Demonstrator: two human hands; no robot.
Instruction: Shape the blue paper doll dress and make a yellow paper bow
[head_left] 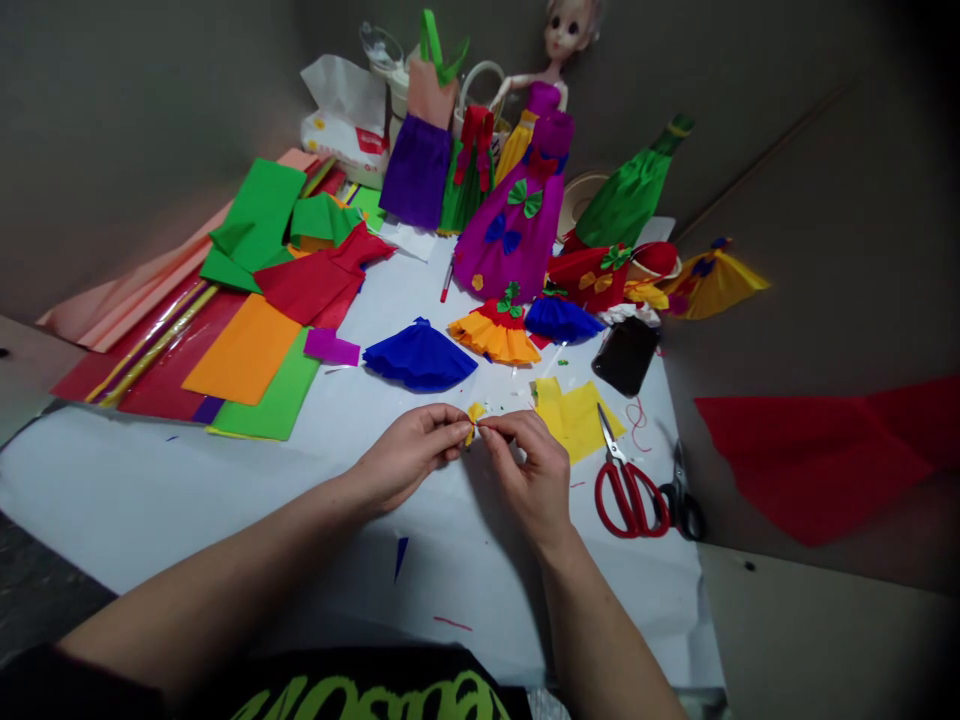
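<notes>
A small gathered piece of yellow crepe paper (475,411), pinched at its middle like a bow, is held upright above the white table. My left hand (414,448) grips it between thumb and fingertips. My right hand (534,462) is closed in a pinch against its right side; whatever fine thing sits in those fingertips is too small to make out. Just beyond my right hand lie cut yellow paper sheets (577,415). Red-handled scissors (628,490) rest to the right, with a dark-handled pair (681,500) beside them.
A blue paper skirt (418,358) and an orange ruffled skirt (495,332) lie ahead. A doll (551,95) in a purple dress stands behind them. Coloured paper sheets (240,350) pile up at left. A black phone-like object (626,355) and red paper (817,460) are at right.
</notes>
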